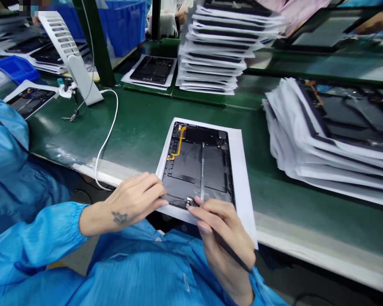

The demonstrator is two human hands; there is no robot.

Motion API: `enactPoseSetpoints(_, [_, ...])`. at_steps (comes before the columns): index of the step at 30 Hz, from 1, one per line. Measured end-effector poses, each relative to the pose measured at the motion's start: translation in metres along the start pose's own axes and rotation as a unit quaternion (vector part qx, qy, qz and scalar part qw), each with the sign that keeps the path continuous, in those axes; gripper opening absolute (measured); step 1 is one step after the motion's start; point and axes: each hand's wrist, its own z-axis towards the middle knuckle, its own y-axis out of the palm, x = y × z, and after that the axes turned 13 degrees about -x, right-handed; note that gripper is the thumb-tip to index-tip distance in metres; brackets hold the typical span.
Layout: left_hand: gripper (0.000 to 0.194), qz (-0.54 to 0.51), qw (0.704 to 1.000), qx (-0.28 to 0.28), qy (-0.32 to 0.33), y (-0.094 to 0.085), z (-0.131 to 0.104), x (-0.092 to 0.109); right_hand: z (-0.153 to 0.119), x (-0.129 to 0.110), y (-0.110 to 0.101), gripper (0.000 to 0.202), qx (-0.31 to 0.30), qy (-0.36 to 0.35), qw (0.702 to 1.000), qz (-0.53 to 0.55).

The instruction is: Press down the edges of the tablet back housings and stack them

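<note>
An opened tablet lies on a white sheet at the front edge of the green bench, its dark insides up. A yellow flex cable runs along its left side. At its near edge sits a small metallic part. My left hand has its fingers closed at the tablet's near left corner, thumb and fingertips against the edge. My right hand is closed around a slim black tool, whose tip is hidden. Its index fingertip and thumb are beside the metallic part.
Tall stacks of sheet-separated tablets stand behind, with another stack at right. One tablet lies at the back. A white stand with a white cable is at left, near a co-worker's blue sleeve.
</note>
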Motion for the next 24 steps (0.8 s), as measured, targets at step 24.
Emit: enactPoseSetpoints(24, [0.02,-0.245,0.954,-0.149,-0.085,-0.038,0.028,0.001,0.032,-0.006,0.008,0.031,-0.083,-0.029,0.99,-0.113])
